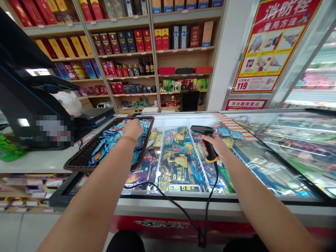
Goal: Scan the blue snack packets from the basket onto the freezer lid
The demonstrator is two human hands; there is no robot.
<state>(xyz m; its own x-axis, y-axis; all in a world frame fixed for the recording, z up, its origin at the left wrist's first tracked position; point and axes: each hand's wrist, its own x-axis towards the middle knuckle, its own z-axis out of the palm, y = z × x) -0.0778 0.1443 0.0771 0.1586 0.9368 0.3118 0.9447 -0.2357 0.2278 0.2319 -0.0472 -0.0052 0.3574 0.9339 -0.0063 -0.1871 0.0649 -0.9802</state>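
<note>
Right fingers (205, 149) clasping scanner (211, 151), left hand (133, 128) among packets (106, 141), grip unclear, basket (81, 158) at freezer's (147, 204) left edge; cable (216, 171) across front edge

And there's the scanner (210, 150), black with yellow trim, handle down, cable (216, 176) dangling below! Across from it, shiny blue packets (109, 141) heap loosely inside a dark woven basket (81, 160).

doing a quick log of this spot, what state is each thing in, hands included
left hand: down among blue packets, fingertips hidden
right hand: closed around the scanner
scanner: held, corded
cable: slack, draped down the freezer front
basket: partly filled
freezer: stocked, can't tell if shut
wall shelves: stocked
</note>
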